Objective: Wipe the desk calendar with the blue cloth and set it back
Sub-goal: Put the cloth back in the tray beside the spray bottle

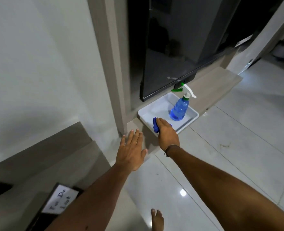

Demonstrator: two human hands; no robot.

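The blue cloth (156, 126) lies bunched at the near corner of a white tray (192, 116). My right hand (167, 133) covers it from above, fingers curled onto it. My left hand (131, 150) hovers flat with its fingers spread, to the left of the tray and above the beige ledge. At the bottom left stands a dark-framed white card (59, 200) with "To Do List" written on it, partly hidden by my left forearm. No other calendar shows.
A blue spray bottle (179, 108) with a white and green trigger stands in the tray. Behind it is a dark glass panel (179, 47) above a beige ledge (213, 90). Glossy white floor tiles spread to the right. My bare foot (157, 220) is at the bottom.
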